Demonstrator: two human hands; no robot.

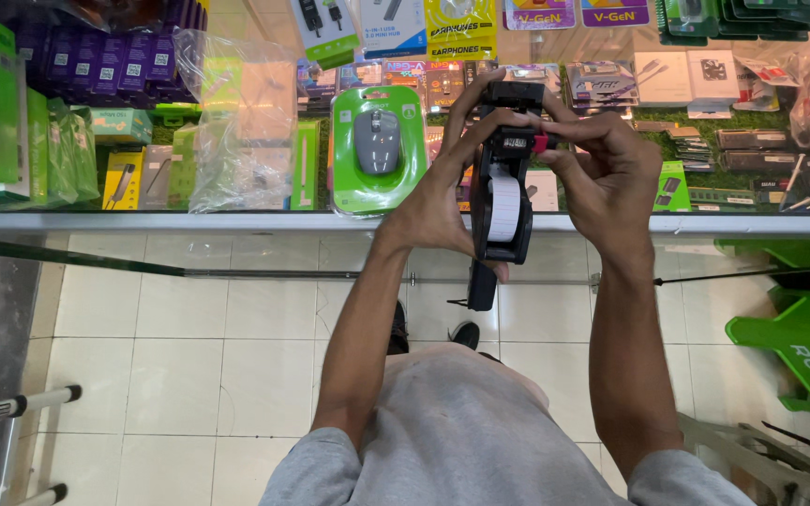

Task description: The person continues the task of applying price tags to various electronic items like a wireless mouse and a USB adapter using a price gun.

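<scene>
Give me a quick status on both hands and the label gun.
Left hand grips label gun from the side. Right hand pinches its top. Gun held upright over glass counter; nothing blocking.

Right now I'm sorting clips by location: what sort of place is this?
Probably a small electronics accessories shop: a glass display counter holds a packaged computer mouse and boxed gadgets, and both hands hold a black label gun over it.

Head cam, looks down, close on hands (pixel 517 178).
</scene>
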